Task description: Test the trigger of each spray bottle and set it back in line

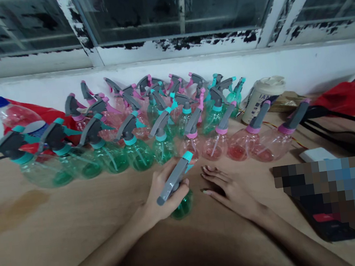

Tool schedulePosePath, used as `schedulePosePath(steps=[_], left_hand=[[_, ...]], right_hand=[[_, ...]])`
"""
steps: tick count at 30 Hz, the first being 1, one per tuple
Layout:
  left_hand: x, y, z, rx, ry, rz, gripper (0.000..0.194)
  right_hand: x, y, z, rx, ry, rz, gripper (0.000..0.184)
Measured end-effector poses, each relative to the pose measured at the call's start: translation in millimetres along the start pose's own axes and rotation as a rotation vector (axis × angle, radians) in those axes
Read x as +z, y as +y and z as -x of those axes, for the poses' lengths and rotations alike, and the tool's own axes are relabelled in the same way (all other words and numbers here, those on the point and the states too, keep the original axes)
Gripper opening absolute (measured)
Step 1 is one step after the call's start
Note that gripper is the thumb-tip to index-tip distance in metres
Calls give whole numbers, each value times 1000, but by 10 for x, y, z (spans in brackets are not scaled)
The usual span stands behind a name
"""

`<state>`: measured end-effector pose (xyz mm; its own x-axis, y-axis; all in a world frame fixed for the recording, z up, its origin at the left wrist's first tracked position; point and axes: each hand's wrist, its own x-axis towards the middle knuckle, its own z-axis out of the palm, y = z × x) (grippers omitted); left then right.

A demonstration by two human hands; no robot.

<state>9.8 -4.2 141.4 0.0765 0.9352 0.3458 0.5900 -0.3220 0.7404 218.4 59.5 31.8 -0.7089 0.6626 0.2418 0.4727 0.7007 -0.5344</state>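
Observation:
My left hand [163,187] is wrapped round the neck of a green spray bottle [183,204] with a grey and teal trigger head, near the middle of the table. Its nozzle points away from me, and the hand covers the collar. To the right of that bottle, my right hand [229,189] lies on the tabletop with fingers stretched out, holding nothing. Just beyond both hands stands a front row of spray bottles: several green ones [139,155] on the left and several pink ones [212,148] on the right.
More spray bottles [187,120] crowd behind that row against the wall. A blue-capped bottle [14,111] and red plastic lie far left. On the right are a white cup [260,96], a red bag [351,99], a black strap [342,122] and a phone-like dark object [337,232], partly pixelated.

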Motion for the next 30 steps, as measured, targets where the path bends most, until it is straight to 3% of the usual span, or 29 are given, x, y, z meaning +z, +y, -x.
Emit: schedulePosePath(steps=[23, 30], left_hand=[[94, -81, 24, -41, 52, 21, 15], [86, -62, 83, -103, 89, 33, 26]], right_hand=[[6, 4, 2, -9, 18, -10, 48], [34, 19, 12, -24, 30, 6, 48]])
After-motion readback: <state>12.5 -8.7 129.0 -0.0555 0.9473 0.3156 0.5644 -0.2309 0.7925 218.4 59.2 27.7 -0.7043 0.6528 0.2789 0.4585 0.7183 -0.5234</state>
